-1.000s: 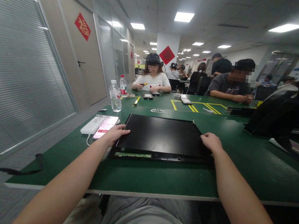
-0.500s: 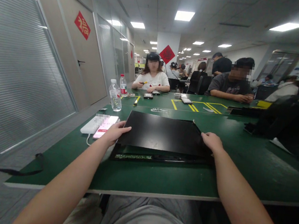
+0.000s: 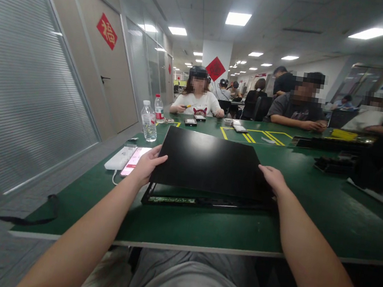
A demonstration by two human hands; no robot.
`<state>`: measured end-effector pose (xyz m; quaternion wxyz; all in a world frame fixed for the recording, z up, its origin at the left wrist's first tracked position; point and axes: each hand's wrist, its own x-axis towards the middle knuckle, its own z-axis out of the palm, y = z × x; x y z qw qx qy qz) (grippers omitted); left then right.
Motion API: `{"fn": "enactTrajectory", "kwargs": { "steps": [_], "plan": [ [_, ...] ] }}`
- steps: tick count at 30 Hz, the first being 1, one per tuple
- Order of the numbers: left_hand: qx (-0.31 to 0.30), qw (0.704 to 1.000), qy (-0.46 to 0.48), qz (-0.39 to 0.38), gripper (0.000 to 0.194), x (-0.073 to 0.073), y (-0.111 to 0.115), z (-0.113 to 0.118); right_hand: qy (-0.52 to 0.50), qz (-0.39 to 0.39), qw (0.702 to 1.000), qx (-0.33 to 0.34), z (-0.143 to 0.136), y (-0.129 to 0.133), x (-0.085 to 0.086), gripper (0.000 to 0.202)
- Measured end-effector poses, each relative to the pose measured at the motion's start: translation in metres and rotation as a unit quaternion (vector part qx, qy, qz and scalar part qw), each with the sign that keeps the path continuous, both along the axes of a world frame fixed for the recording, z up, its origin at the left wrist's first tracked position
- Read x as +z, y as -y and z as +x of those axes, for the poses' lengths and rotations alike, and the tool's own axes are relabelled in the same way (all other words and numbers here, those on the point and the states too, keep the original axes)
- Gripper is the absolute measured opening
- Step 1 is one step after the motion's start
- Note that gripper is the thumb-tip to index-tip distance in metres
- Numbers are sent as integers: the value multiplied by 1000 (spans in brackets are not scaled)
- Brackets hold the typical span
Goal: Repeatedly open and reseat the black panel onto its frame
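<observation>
A flat, dark, glossy screen panel [image 3: 208,162] is held tilted between my two hands, its far edge raised. My left hand [image 3: 148,163] grips the left edge, thumb on top and fingers underneath. At the right edge, my right hand [image 3: 272,179] pinches the panel, with its fingers partly hidden behind it. Below the panel lies a black frame [image 3: 146,196] on the green table; most of it is covered. A strip of green circuit board [image 3: 172,200] shows along the frame's near side.
Left of my left hand lie a white box-shaped device [image 3: 115,160] with a cable and a lit phone [image 3: 135,160]. Two bottles, one a clear water bottle [image 3: 149,125], stand behind. Black parts [image 3: 334,164] lie to the right. Several people sit across the green table [image 3: 214,234].
The panel's far edge has risen, tilting the panel more towards me. Both hands keep their grip on its sides. Across the table, a person's hand has moved to the right.
</observation>
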<state>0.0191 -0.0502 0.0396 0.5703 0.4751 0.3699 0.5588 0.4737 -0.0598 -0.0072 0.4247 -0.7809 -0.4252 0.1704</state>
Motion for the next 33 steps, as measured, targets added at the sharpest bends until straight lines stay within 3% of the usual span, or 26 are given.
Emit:
{"fn": "enactTrajectory", "kwargs": {
  "steps": [6, 11, 13, 20, 28, 33],
  "plan": [
    [41, 999, -7, 30, 85, -2, -7, -10, -180, 135, 974, 4, 2, -3, 4, 28],
    [23, 999, 11, 28, 83, 0, -10, -17, -302, 183, 926, 130, -9, 11, 26, 40],
    [18, 1000, 10, 18, 80, 1, -10, -17, -329, 208, 909, 150, -15, 19, 34, 43],
    [23, 999, -15, -31, 63, -2, -8, -13, -319, 98, 935, 123, -14, 31, 38, 39],
    [9, 995, -30, -97, 46, -10, -12, -9, -332, 126, 929, 100, -12, 24, 36, 26],
    [77, 993, -51, -75, 41, -15, -17, -8, -264, 169, 947, 71, -9, 21, 32, 23]
  ]
}}
